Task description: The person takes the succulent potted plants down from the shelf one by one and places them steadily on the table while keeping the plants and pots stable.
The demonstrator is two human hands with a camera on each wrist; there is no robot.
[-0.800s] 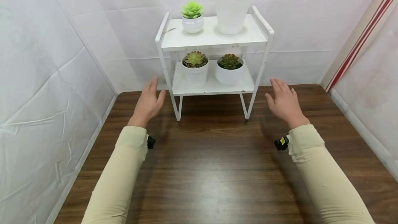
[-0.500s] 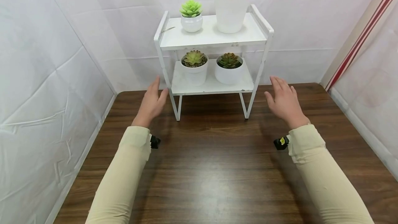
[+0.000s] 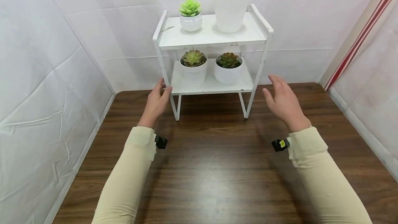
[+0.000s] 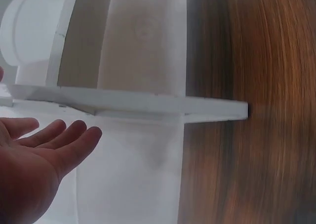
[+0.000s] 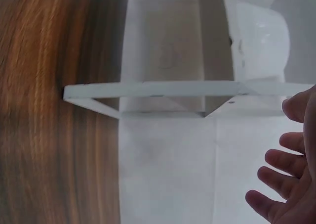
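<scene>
A white two-tier rack (image 3: 186, 38) stands on the brown wooden table (image 3: 205, 155) in the head view. My left hand (image 3: 154, 104) is at its left side frame, with the thumb overlapping the front left leg and the fingers reaching behind it. In the left wrist view, the fingers (image 4: 74, 147) are spread loosely beside the frame. My right hand (image 3: 282, 103) hovers a little to the right of the rack, thumb and fingers apart and holding nothing. The right wrist view has its fingertips (image 5: 276, 179) near the right side frame.
On the upper shelf are a small potted green succulent (image 3: 191, 22) and a taller white pot (image 3: 230, 13) with another. Two potted succulents (image 3: 194, 73) sit on the lower shelf. White cloth walls (image 3: 56, 78) enclose the table's back and sides.
My left hand has moved right, from beside the rack to its left leg. The right hand has shifted slightly left toward the rack. The plants stay in place on it.
</scene>
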